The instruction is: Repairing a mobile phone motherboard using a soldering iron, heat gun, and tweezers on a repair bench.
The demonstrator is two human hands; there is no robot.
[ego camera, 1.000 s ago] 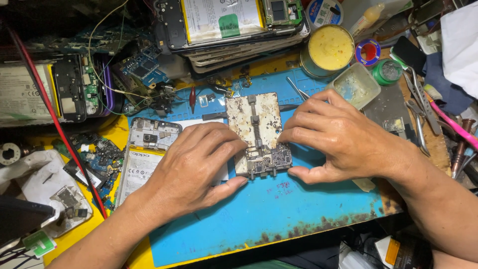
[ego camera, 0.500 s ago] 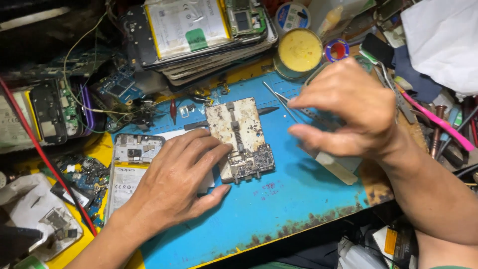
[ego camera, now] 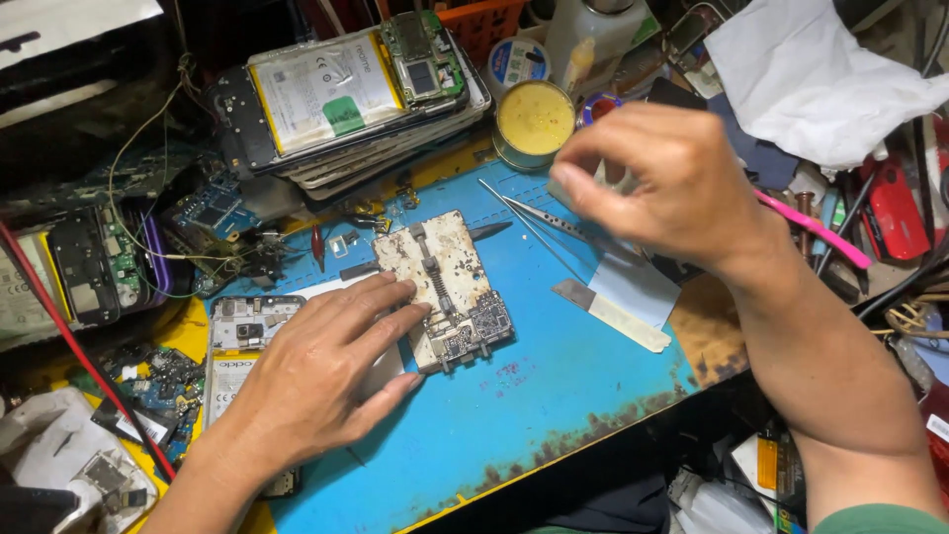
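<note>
Left hand [ego camera: 321, 381]: flat, open, pressing the board holder [ego camera: 445, 290] at centre frame.
Right hand [ego camera: 657, 183]: upper right, fingers pinched above tweezers [ego camera: 539, 213]; contents unclear.

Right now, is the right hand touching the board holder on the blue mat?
No. The right hand is raised near the yellow tin, apart from the board holder; only the left hand rests against it.

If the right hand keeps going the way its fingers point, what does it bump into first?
Probably the round tin of yellow paste. The right hand points left and hovers just beside it, though height above it is unclear.
</note>
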